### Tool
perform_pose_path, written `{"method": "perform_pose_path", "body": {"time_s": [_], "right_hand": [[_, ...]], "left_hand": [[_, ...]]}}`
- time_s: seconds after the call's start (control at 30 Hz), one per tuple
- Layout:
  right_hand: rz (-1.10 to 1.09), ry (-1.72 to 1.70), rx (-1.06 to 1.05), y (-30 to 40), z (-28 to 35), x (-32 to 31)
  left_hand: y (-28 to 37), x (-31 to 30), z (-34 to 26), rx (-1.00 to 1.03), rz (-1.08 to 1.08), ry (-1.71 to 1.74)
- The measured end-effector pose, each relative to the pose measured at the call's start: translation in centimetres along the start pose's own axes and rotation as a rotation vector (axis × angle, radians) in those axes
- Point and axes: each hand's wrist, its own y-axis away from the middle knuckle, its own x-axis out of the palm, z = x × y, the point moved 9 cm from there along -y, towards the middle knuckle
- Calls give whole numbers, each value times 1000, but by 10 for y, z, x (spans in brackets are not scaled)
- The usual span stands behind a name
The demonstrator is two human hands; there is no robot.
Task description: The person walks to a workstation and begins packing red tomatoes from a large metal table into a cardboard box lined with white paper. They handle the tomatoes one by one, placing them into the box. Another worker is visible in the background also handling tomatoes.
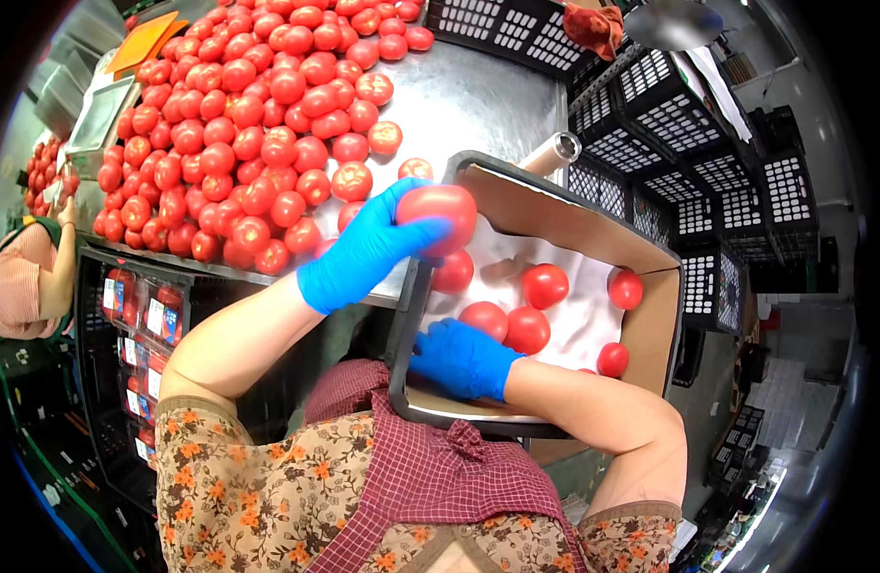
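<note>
My left hand [372, 247], in a blue glove, grips a large red tomato [437, 211] above the near left rim of a black crate [404, 308]. My right hand [465, 359], gloved the same way, reaches down inside the crate at its near left corner. Its fingertips are hidden, so I cannot tell whether they hold anything. Brown cardboard [533, 208] lines the crate walls, and pale paper [576, 315] covers the bottom. Several loose tomatoes [545, 286] lie in it. Left of the crate, a big heap of tomatoes [225, 143] covers much of a metal table [468, 93].
Black perforated crates [669, 122] are stacked to the right. A cardboard tube [551, 154] pokes out behind the crate. Packed tomatoes with labels fill a black crate [189, 286] at lower left. Another person's arm [60, 272] shows at far left. A red cloth [594, 30] hangs at the back.
</note>
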Motion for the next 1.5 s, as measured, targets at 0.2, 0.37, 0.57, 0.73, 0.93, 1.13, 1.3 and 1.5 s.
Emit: {"method": "perform_pose_path", "body": {"time_s": [0.2, 0.37, 0.57, 0.73, 0.93, 1.13, 1.3, 1.5], "right_hand": [[-104, -89, -7, -1, -3, 9], [-54, -187, 204, -1, -22, 13], [-192, -168, 198, -1, -23, 12], [-167, -159, 156, 6, -20, 6], [-174, -86, 200, 1, -23, 20], [-88, -159, 197, 7, -23, -2], [-387, -753, 388, 62, -61, -62], [-672, -1538, 416, 89, -87, -76]], "left_hand": [[-6, -5, 29, -229, -96, 544], [-10, -6, 26, -225, -105, 564], [-11, -6, 26, -207, -163, 488], [-12, -10, 27, -219, -191, 477], [-13, -9, 27, -227, -168, 521], [-9, -5, 21, -235, -192, 570], [-4, -14, 31, -308, -181, 505], [11, 21, 4, -316, 161, 45]]}}
